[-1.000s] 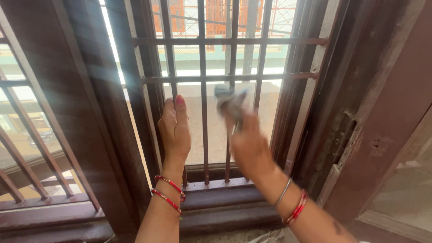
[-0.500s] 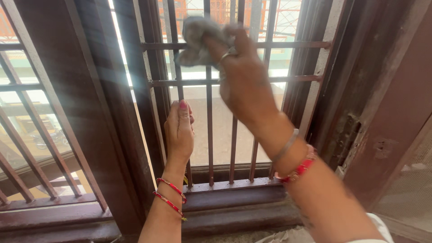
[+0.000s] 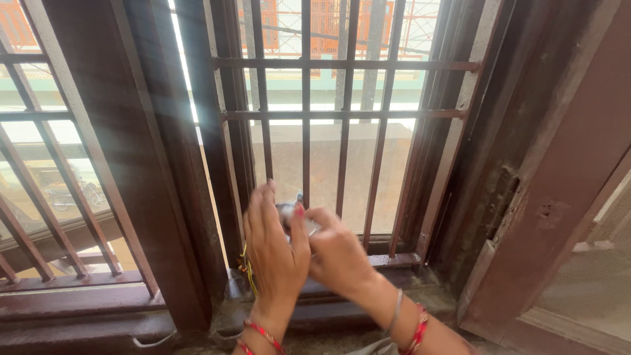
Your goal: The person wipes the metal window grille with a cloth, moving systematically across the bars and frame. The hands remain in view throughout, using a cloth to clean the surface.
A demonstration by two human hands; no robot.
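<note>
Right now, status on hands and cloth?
Both hands low at the window grille. Left hand and right hand together on the grey cloth. Nothing between them.

both hands (image 3: 305, 253) together, low

Both hands are motion-blurred at the foot of the window grille (image 3: 342, 115). The left hand (image 3: 276, 253) and right hand (image 3: 338, 253) hide most of a grey cloth (image 3: 289, 212) between them, its grip unclear. Both forearms are cut off by the near edge.
</note>
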